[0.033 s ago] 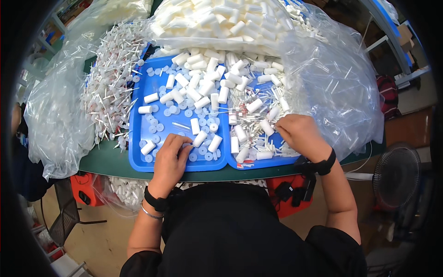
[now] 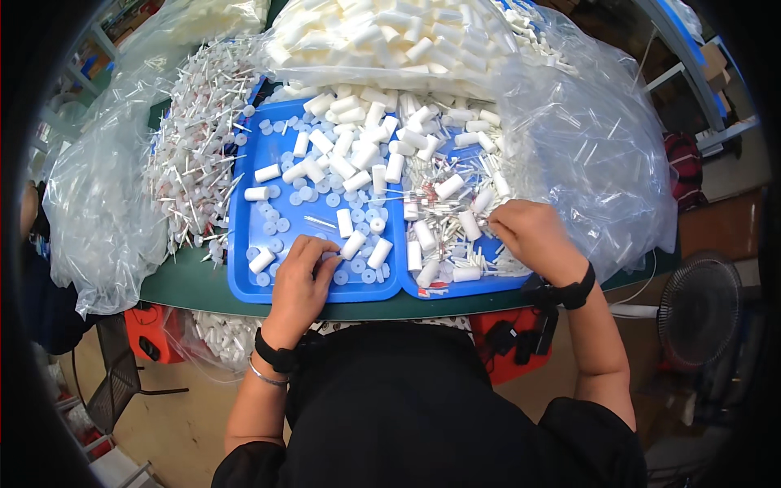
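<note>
Over the near edge of the left blue tray (image 2: 237, 264), my left hand (image 2: 299, 281) has its thumb and forefinger brought together. What lies between them is too small to make out. Just beyond its fingertips is a white foam-like cylinder (image 2: 353, 245), among pale translucent discs (image 2: 358, 265). My right hand (image 2: 533, 236) is at the right side of the right blue tray (image 2: 508, 282), fingers bent in a pinch. Thin white sticks (image 2: 465, 262) and more white cylinders (image 2: 469, 226) lie beside it. Whatever those fingers hold is hidden.
A large clear bag of white cylinders (image 2: 390, 41) stands behind the trays. Left of them rises a heap of white sticks with discs (image 2: 195, 138). Clear plastic bags (image 2: 590, 146) flank both sides of the green table (image 2: 187, 285). A fan (image 2: 700, 309) stands at right.
</note>
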`<state>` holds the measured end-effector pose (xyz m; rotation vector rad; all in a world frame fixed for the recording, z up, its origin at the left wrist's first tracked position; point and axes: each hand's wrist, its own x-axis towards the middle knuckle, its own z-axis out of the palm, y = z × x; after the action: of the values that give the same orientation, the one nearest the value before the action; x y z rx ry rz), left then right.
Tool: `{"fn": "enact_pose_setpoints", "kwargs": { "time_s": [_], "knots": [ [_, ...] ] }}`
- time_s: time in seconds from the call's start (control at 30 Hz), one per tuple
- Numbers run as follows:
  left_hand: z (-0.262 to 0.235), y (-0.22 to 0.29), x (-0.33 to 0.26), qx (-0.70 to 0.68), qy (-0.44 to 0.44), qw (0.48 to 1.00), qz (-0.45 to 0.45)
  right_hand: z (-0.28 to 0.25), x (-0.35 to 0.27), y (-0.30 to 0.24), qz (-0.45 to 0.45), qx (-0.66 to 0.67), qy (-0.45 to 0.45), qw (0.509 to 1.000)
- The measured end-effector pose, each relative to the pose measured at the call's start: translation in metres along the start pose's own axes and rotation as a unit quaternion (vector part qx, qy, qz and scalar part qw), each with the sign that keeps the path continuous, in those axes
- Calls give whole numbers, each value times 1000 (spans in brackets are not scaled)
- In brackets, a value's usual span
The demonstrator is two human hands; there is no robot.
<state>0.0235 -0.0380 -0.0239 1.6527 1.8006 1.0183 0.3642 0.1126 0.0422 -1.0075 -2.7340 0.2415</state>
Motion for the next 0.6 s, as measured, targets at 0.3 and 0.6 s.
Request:
{"fn": "enact_pose_setpoints", "kwargs": {
  "time_s": [0.3, 0.6],
  "knots": [
    [0, -13, 0, -120, 53, 988, -83, -38, 1, -31, 128, 171, 20, 977],
    [5, 47, 2, -387, -106, 907, -130, -3, 0, -68, 198, 331, 81, 919]
  ]
}}
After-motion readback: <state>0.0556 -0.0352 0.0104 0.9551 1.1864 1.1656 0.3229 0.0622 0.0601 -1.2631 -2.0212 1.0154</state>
